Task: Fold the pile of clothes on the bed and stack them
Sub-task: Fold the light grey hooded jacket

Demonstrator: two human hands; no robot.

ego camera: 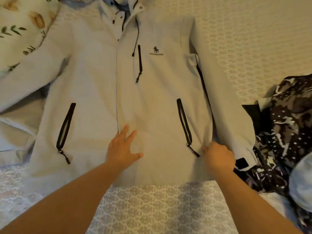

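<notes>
A light grey jacket (pixel 101 78) with black zips lies face up, spread flat on the bed, collar away from me. My left hand (pixel 122 148) rests flat on its lower front near the centre placket, fingers spread. At the jacket's lower right side seam, beside the right pocket zip, my right hand (pixel 217 157) grips a fold of fabric with curled fingers. The jacket's right sleeve (pixel 231 105) lies along the body down to a black-tabbed cuff.
A dark camouflage-patterned garment (pixel 287 132) is heaped at the right edge, with a pale blue-grey item (pixel 300 183) below it. A leaf-print pillow (pixel 22 26) sits at the far left. The patterned bedspread (pixel 152 208) runs under everything.
</notes>
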